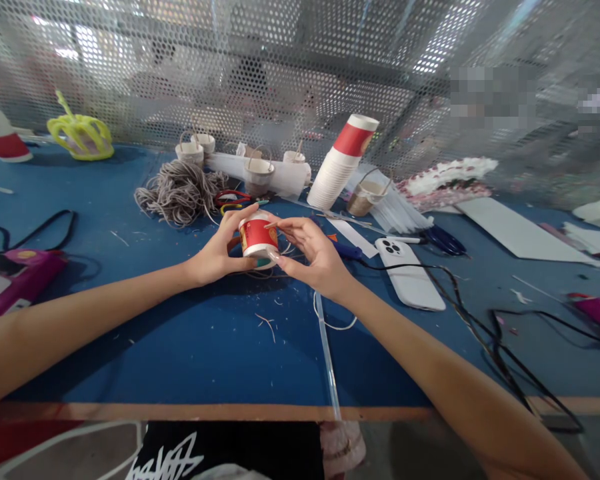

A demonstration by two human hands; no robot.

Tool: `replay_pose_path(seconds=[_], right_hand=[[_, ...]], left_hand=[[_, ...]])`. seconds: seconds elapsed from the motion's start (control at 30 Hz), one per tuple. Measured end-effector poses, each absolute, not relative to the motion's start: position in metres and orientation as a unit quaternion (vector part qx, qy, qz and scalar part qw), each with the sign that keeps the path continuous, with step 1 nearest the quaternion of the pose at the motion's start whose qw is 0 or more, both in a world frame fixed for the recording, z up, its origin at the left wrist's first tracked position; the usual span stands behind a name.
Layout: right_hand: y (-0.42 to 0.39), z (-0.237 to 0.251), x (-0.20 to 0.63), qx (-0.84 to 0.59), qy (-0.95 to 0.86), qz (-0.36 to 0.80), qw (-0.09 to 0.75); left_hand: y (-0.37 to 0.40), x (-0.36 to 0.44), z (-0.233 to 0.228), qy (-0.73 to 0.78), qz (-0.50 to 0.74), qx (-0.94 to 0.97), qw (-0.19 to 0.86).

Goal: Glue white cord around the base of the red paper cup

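Observation:
Between my two hands is a small red-and-white paper cup (258, 235), held just above the blue table. My left hand (219, 250) wraps the cup from the left, fingers over its top and thumb underneath. On the other side, my right hand (314, 257) holds it with fingertips and thumb against its right edge. White cord (337, 327) trails below my right hand, and more loops lie behind the cup. A clear glue stick (326, 353) runs toward the table's front edge. Scissors with red handles (231, 197) lie just behind my left hand.
A grey yarn bundle (180, 193), a leaning stack of paper cups (336, 167) and several cord-wrapped small baskets (259, 175) stand at the back. Right of my hands lie a white phone (411, 275) and a black cable (455, 293). A magenta glue gun (27, 277) lies at left.

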State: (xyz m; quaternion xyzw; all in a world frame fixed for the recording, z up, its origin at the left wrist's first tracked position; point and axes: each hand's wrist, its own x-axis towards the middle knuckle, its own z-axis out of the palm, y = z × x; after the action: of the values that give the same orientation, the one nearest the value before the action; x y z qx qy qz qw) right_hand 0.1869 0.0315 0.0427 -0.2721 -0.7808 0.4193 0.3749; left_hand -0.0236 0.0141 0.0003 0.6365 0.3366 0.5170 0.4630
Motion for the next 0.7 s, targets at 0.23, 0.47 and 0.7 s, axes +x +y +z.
replay_pose_path(seconds=[0.23,0.47,0.7], right_hand=[[0.0294,0.0413,0.1863,-0.260,-0.774,0.433,0.383],[0.0276,0.0390,0.1851,-0.264,-0.781,0.429,0.370],[0.0308,0.0394,0.1876,-0.249,-0.796,0.404,0.376]], left_hand=[[0.0142,-0.0234,-0.0003,0.340,0.519,0.640,0.454],[0.0135,-0.0227,0.0016,0.342,0.516,0.641,0.454],[0.0123,-0.0219,0.0034,0.321,0.520,0.623,0.488]])
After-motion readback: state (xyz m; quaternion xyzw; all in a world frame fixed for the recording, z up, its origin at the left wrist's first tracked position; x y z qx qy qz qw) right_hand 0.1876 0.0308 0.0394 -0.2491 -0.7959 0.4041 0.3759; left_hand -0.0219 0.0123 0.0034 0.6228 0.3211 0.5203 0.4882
